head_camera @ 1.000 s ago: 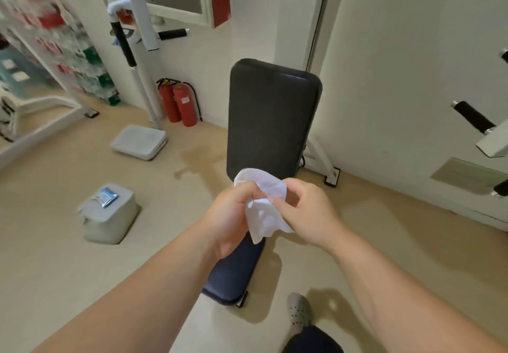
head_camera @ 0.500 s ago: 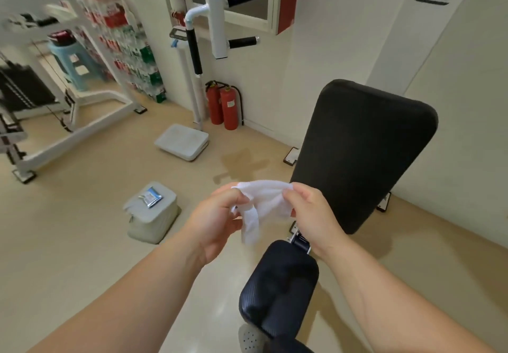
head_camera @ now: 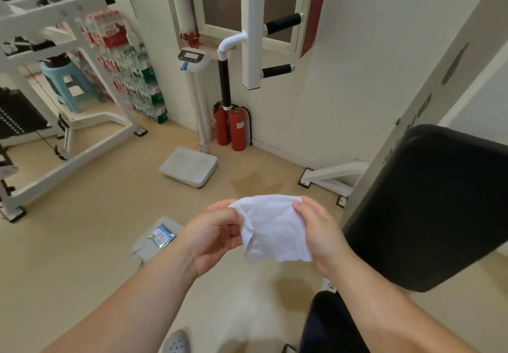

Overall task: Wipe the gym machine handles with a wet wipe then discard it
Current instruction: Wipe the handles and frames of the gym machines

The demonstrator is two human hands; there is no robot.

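A white wet wipe (head_camera: 273, 227) is stretched out between my two hands at the middle of the head view. My left hand (head_camera: 211, 236) pinches its left edge and my right hand (head_camera: 319, 231) pinches its right edge. Ahead on the white machine arm (head_camera: 251, 28) are black handles: an upper one (head_camera: 283, 23), a lower one (head_camera: 277, 70), and a vertical one (head_camera: 224, 83) on a curved white tube. All three are well beyond my hands.
A black padded backrest (head_camera: 428, 204) stands at the right with the seat (head_camera: 324, 322) below. A small grey bin (head_camera: 151, 245) with a wipe packet (head_camera: 162, 236) on its lid sits beside my left forearm. Farther off are a floor scale (head_camera: 189, 166), two red extinguishers (head_camera: 231, 128) and a white machine frame (head_camera: 66, 122).
My view has swung left, shifting the backrest to the right. My hands have spread the bunched wipe open between them.
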